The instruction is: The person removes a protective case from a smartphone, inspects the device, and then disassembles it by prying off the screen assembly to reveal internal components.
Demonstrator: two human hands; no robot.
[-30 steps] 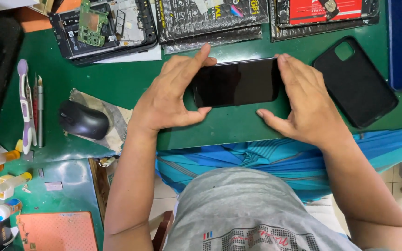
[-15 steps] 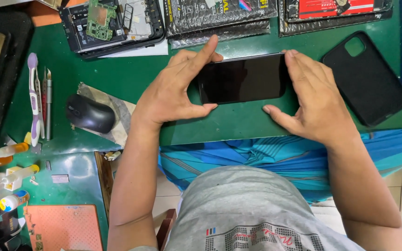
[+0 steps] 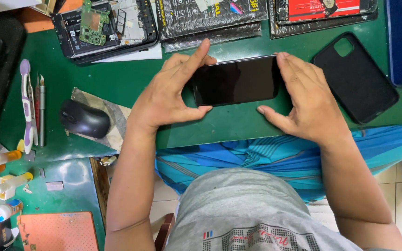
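Black phone lies screen-up on the green counter, left hand and right hand with fingers clamped on its two ends, seemingly pressing the screen; next needs even pressure.

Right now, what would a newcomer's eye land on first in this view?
First, the black glossy smartphone with a dark screen, held flat at mid-table between the left hand and the right hand over the green work mat. Next, the empty black phone case lying to its right. Then the opened phone with a green circuit board at the top left and the black computer mouse at the left.
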